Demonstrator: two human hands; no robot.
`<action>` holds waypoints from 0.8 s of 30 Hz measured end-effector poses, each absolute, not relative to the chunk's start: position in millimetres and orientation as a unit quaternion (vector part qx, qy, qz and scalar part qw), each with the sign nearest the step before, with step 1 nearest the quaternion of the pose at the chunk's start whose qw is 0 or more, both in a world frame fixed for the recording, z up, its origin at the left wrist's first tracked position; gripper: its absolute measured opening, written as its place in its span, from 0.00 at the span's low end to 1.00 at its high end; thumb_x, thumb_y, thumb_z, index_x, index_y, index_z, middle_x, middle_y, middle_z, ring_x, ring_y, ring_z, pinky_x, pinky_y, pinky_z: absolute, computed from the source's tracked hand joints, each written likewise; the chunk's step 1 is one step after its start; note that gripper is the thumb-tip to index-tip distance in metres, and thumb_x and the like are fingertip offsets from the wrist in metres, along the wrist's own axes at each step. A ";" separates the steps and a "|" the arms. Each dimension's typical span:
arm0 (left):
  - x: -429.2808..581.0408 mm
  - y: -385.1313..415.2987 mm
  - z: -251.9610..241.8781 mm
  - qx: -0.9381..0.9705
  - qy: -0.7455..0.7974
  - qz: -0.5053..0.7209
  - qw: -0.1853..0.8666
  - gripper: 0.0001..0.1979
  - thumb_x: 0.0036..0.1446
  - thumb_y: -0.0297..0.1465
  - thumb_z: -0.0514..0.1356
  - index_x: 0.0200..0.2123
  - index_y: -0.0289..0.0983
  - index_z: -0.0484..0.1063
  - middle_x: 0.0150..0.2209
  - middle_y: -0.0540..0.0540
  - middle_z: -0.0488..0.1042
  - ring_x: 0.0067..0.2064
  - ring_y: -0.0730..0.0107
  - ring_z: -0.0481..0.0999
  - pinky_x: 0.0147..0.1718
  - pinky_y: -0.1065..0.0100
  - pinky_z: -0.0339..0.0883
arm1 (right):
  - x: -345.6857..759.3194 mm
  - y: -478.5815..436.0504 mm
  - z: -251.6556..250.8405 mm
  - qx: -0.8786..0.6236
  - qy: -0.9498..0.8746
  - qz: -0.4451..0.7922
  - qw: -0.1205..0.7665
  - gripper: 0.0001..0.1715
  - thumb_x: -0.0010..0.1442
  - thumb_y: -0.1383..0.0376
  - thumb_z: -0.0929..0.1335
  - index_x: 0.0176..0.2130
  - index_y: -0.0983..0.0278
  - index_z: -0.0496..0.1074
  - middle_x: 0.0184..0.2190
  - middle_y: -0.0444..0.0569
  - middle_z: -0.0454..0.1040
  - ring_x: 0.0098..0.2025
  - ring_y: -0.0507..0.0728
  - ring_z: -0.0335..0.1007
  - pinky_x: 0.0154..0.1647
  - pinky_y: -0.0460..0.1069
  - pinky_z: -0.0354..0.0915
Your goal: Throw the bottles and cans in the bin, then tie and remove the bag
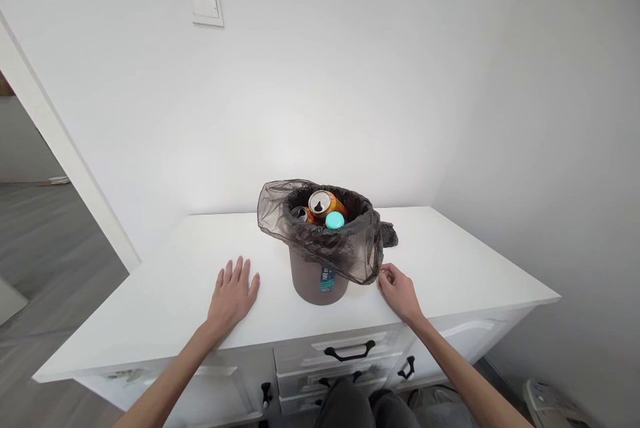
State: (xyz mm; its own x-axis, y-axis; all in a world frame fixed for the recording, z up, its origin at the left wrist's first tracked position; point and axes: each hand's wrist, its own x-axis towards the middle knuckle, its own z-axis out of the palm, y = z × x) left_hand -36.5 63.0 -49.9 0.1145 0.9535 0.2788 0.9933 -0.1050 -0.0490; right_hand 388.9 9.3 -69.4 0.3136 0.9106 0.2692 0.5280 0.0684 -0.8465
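Note:
A brown trash bin with a teal label stands upright on the white cabinet top. Lining it is a thin dark plastic garbage bag, whose loose edge flares out over the rim. Inside, an orange drink can with its tab opened, a second can and a turquoise bottle cap show at the mouth. My left hand lies flat on the cabinet top, left of the bin, fingers apart. My right hand rests right of the bin with curled fingers, close to the bag's edge; nothing shows in them.
The white cabinet has drawers with a black handle. Behind it rises a white wall with a light switch. A doorway opens at left. My knees are below the front edge; a pale appliance stands at lower right.

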 end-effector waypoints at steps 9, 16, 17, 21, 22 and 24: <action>-34.2 60.1 -43.2 -0.738 -0.663 -0.082 0.101 0.34 0.72 0.42 0.46 0.72 0.27 0.60 0.75 0.34 0.54 0.76 0.40 0.51 0.72 0.44 0.48 | 388.0 8.6 -68.7 -0.655 -0.549 0.198 0.480 0.15 0.60 0.55 0.62 0.38 0.59 0.74 0.23 0.43 0.74 0.28 0.58 0.70 0.34 0.50 0.62; -29.9 52.0 -42.2 -0.735 -0.662 -0.096 0.110 0.34 0.71 0.42 0.47 0.71 0.27 0.61 0.74 0.34 0.56 0.76 0.41 0.52 0.72 0.43 0.49 | 387.6 9.2 -68.2 -0.658 -0.549 0.197 0.476 0.15 0.60 0.55 0.62 0.38 0.59 0.74 0.23 0.43 0.74 0.28 0.58 0.69 0.35 0.50 0.61; -28.8 49.5 -41.9 -0.736 -0.660 -0.096 0.112 0.34 0.71 0.42 0.46 0.71 0.27 0.61 0.74 0.34 0.56 0.76 0.41 0.52 0.72 0.43 0.49 | 387.3 8.8 -67.7 -0.658 -0.549 0.198 0.476 0.15 0.59 0.55 0.62 0.38 0.59 0.74 0.23 0.43 0.74 0.28 0.58 0.69 0.35 0.50 0.61; -22.6 37.4 -38.6 -0.736 -0.663 -0.086 0.111 0.35 0.71 0.43 0.45 0.72 0.26 0.60 0.74 0.34 0.56 0.76 0.41 0.52 0.72 0.43 0.49 | 386.5 6.6 -65.9 -0.658 -0.548 0.200 0.475 0.15 0.59 0.55 0.62 0.38 0.59 0.74 0.23 0.43 0.74 0.28 0.58 0.70 0.35 0.50 0.62; -20.6 34.0 -37.3 -0.734 -0.665 -0.084 0.110 0.35 0.71 0.43 0.45 0.72 0.26 0.60 0.74 0.34 0.56 0.76 0.41 0.52 0.72 0.43 0.49 | 386.4 5.9 -65.6 -0.658 -0.548 0.201 0.476 0.15 0.60 0.55 0.62 0.38 0.59 0.74 0.23 0.43 0.74 0.28 0.58 0.70 0.35 0.50 0.62; -16.6 27.3 -34.8 -0.731 -0.668 -0.081 0.107 0.35 0.71 0.43 0.45 0.72 0.26 0.60 0.74 0.34 0.56 0.76 0.41 0.52 0.72 0.43 0.49 | 386.3 4.9 -65.3 -0.657 -0.548 0.203 0.476 0.15 0.59 0.55 0.62 0.38 0.59 0.74 0.23 0.43 0.75 0.28 0.58 0.70 0.35 0.50 0.62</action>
